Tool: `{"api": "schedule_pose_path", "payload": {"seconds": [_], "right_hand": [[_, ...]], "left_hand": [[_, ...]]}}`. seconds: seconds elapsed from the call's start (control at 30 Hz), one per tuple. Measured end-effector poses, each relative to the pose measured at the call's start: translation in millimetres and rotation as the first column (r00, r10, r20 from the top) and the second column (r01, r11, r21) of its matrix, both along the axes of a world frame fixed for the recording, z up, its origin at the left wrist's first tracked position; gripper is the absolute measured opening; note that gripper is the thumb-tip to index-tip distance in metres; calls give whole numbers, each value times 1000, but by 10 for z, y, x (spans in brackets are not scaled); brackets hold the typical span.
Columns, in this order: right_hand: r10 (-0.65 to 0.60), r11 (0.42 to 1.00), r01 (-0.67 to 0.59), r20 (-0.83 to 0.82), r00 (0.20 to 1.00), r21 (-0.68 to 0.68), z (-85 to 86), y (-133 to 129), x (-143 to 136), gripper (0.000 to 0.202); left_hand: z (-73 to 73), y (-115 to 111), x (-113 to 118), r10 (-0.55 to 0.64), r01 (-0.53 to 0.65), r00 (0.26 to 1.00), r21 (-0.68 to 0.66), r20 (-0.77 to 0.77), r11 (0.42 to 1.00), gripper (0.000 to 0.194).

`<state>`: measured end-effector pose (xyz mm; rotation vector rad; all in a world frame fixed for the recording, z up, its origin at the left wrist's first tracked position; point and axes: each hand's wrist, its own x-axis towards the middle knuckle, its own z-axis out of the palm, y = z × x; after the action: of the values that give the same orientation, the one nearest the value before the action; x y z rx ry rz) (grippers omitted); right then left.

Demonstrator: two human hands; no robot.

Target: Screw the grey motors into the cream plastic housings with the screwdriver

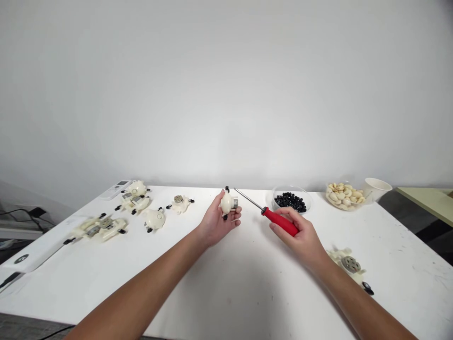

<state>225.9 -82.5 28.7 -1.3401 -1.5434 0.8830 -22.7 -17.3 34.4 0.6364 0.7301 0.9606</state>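
Note:
Held up over the middle of the white table, a small cream plastic part [227,203] with black tips and a grey round piece at its side sits in my left hand [216,225], fingers closed around it. My right hand [307,236] grips a screwdriver [281,222] by its red handle. Its metal shaft points up and left, the tip near the cream part but apart from it as far as I can see. Beyond my right hand stands a clear bowl [310,200] of small black pieces [290,201].
Several similar cream assemblies [155,219] lie at the left, beside a white remote [116,190] and a long white box [38,245]. Another assembly [350,265] is partly behind my right forearm. At the back right stand a bowl of cream pieces [344,196] and a white cup [375,189].

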Motion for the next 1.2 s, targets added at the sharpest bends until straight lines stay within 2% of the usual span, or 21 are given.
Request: {"api": "schedule_pose_path", "payload": {"seconds": [0.2, 0.33, 0.53, 0.67, 0.83, 0.93, 1.07, 1.2], "right_hand": [[-54, 997, 49, 73, 996, 62, -4, 17, 23, 31], [-14, 999, 8, 168, 986, 38, -5, 33, 48, 29], [-31, 997, 14, 248, 968, 73, -50, 61, 74, 29], [-70, 991, 44, 218, 973, 124, -57, 73, 105, 30], [-101, 977, 62, 182, 978, 206, -72, 92, 130, 30], [-109, 964, 58, 184, 977, 259, -95, 104, 128, 31], [-116, 956, 57, 192, 975, 288, -117, 103, 120, 31], [-134, 956, 72, 202, 970, 286, -110, 92, 117, 32]], "left_hand": [[-65, 45, -12, 10, -10, 999, -5, 38, 1000, 43], [-79, 66, -35, 5, -5, 1000, 19, -1, 1000, 34], [19, -24, -12, -70, 68, 997, 80, 24, 994, 42], [50, -55, 8, -83, 97, 992, 154, -95, 983, 44], [-40, -14, 15, -17, 91, 958, 244, -286, 965, 50], [-77, 3, 8, -35, 143, 930, 273, -366, 951, 54], [-81, 3, -15, -120, 237, 910, 260, -398, 936, 61], [-63, -1, -36, -186, 256, 935, 214, -302, 943, 63]]}}
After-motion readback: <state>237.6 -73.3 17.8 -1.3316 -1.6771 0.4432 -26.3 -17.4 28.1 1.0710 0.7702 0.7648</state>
